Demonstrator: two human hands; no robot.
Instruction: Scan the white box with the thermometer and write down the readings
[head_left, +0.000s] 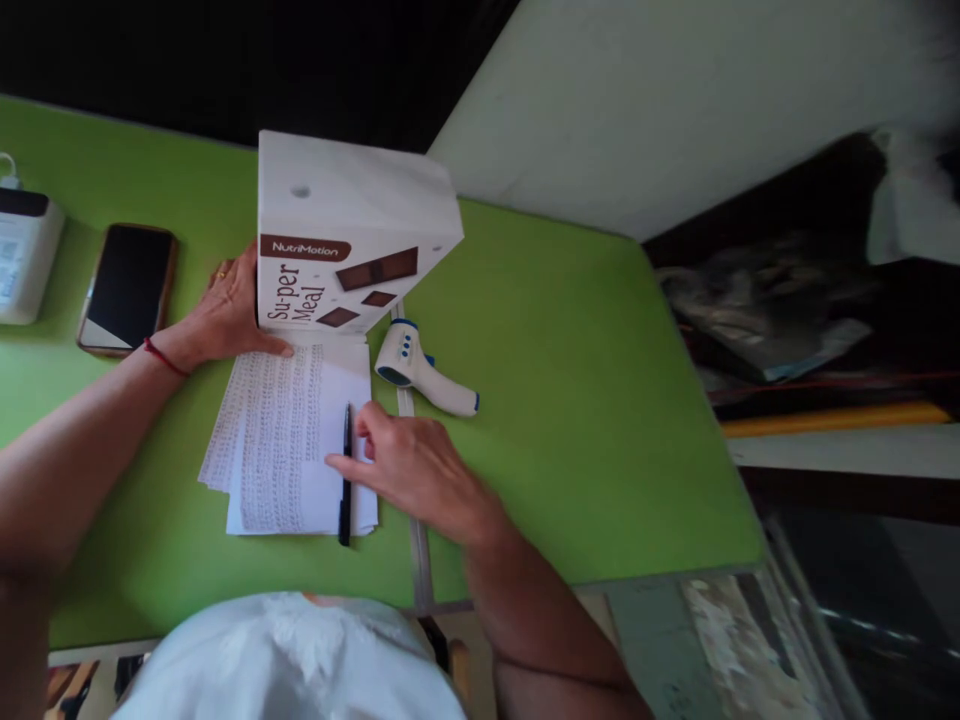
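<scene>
A white box (360,200) labelled "NutriMotion Su-per Meal" stands upright at the top of some printed sheets (281,440). My left hand (232,305) rests against the box's lower left edge, thumb stretched out over the top of the paper; its other fingers are partly hidden. A black pen (346,515) lies lengthwise on the right part of the sheets. Over it hovers or rests my right hand (409,465), with the thumb across the pen and the index finger bent beside it; thumb and finger are apart. Just right of the paper lies a white and blue handheld infrared thermometer (424,370).
Left of my left hand lies a dark phone (127,290) in a brown case. Beyond it is a white device (26,255) with a cable. The green table (585,400) meets a pale wall at the back; cluttered shelving (810,310) stands to the right.
</scene>
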